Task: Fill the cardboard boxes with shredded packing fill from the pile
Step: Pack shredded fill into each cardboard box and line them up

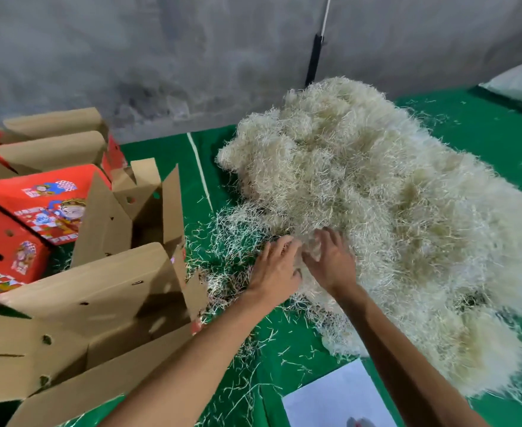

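A big pale pile of shredded packing fill (377,195) covers the right half of the green floor. My left hand (276,268) and my right hand (332,260) lie side by side on the pile's near left edge, fingers spread and pressed into the shreds. Neither hand has closed around a clump. An open cardboard box (78,318) with raised flaps stands at the lower left, close to my left forearm. A second open box (144,201) stands just behind it. The insides of both boxes are mostly hidden by their flaps.
Red printed boxes (38,208) and more brown cartons (50,140) are stacked at the far left. Loose shreds (229,229) scatter over the green mat (484,124). A white sheet (330,396) lies at the bottom. A grey concrete wall (161,57) rises behind.
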{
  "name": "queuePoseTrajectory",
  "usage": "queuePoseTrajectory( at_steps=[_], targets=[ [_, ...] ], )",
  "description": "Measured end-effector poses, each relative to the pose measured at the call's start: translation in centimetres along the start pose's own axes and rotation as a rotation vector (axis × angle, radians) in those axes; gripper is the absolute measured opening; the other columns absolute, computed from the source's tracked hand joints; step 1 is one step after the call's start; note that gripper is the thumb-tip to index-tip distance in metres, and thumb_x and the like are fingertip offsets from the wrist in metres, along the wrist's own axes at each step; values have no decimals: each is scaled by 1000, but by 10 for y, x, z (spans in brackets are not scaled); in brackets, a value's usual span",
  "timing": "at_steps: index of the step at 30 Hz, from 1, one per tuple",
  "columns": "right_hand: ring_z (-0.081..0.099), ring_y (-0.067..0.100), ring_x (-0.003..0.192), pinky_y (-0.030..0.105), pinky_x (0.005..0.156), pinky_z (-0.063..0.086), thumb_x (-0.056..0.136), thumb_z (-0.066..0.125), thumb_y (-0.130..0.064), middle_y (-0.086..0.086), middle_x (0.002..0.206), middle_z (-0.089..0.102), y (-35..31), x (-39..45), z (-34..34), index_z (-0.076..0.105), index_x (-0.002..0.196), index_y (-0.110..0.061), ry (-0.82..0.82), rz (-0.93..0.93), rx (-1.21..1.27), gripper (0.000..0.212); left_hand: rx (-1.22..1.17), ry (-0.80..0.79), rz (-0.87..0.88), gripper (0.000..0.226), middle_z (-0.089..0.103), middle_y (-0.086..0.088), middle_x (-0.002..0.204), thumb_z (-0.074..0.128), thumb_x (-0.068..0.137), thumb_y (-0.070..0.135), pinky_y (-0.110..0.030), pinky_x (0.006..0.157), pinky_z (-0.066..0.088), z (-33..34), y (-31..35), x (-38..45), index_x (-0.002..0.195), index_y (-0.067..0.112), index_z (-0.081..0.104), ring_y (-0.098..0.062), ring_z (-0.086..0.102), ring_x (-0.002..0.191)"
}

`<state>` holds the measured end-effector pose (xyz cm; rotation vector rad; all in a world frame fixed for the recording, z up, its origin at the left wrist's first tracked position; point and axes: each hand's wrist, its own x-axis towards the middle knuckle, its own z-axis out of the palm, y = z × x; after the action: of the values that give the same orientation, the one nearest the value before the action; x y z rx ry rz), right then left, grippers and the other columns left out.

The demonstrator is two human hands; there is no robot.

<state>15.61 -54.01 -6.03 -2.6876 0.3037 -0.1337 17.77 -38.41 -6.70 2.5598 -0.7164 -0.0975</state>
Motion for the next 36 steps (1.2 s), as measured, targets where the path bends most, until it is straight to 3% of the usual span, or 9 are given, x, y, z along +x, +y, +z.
queuePoseTrajectory(
  at_steps=[4, 8, 11, 13, 15, 19, 26, 32, 36],
  targets=[
    [59, 29, 121, 43, 87, 57, 101, 42, -53, 5, 168, -5, 36, 17, -4, 3, 158, -17, -102, 161, -79, 78, -371, -253, -436, 120, -6, -8, 166, 85, 72, 38, -68, 116, 7, 32, 22, 39, 149, 58, -5, -38, -1, 151],
    [68, 30, 103, 37, 84, 57, 102, 48, -45, 18, 163, 18, 55, 19, 3, 7, 158, -11, -134, 123, 101, 78, -524, -325, -544, 131, -21, -2, 163, 87, 72, 23, -71, 113, 0, 55, 27, 67, 141, 66, -16, -38, -11, 149],
    [69, 30, 100, 39, 83, 59, 102, 52, -38, 17, 133, 58, 54, 20, 2, 24, 152, -11, -146, 159, 239, 63, -755, -298, -573, 89, 17, -14, 162, 70, 91, 21, -61, 111, 32, 74, 33, 84, 150, 55, 12, -35, 31, 144],
    [70, 21, 93, 33, 83, 58, 103, 52, -33, 8, 114, 69, 50, 24, -4, 48, 132, -14, -136, 143, 357, 35, -1108, -195, -813, 41, 60, -21, 127, 53, 98, 47, -48, 91, 55, 76, 37, 92, 134, 27, 53, -33, 65, 109],
    [70, 16, 90, 38, 87, 59, 103, 51, -31, 3, 107, 72, 47, 27, -10, 60, 118, -13, -137, 84, 401, 24, -1227, -129, -931, 40, 68, -12, 100, 45, 101, 48, -35, 71, 58, 73, 36, 96, 112, 14, 63, -24, 69, 81],
    [65, 6, 83, 28, 76, 58, 104, 45, -41, -8, 105, 67, 44, 32, -16, 60, 123, -14, 26, 33, 392, 36, -919, -92, -704, 65, 57, 5, 110, 67, 90, 19, -21, 58, 49, 38, 8, 106, 148, 20, 37, -9, 59, 82],
    [62, 18, 94, 47, 86, 58, 104, 34, -51, 7, 124, 58, 46, 40, -19, 42, 137, -18, 105, 136, 305, 47, -1237, 172, -747, 34, 69, -8, 106, 68, 73, 40, -37, 75, 54, -102, -46, 101, 98, 17, 67, -27, 67, 92],
    [68, 9, 83, 54, 101, 49, 100, 25, -68, 2, 128, 63, -17, 37, -26, 40, 140, -27, 110, 7, 313, 59, -1396, 162, -735, 58, 70, -16, 120, 65, 80, 51, -57, 99, 48, -164, -47, 67, 125, 14, 64, -35, 66, 111],
    [50, 22, 133, 56, 112, 39, 87, 35, -85, 3, 154, 43, -73, 30, -22, 33, 150, -29, 4, -118, 383, 83, -1405, 269, -683, 26, 73, 10, 64, 59, 84, 52, -29, 53, 56, -182, -35, 43, 90, 29, 67, -9, 70, 56]
  ],
)
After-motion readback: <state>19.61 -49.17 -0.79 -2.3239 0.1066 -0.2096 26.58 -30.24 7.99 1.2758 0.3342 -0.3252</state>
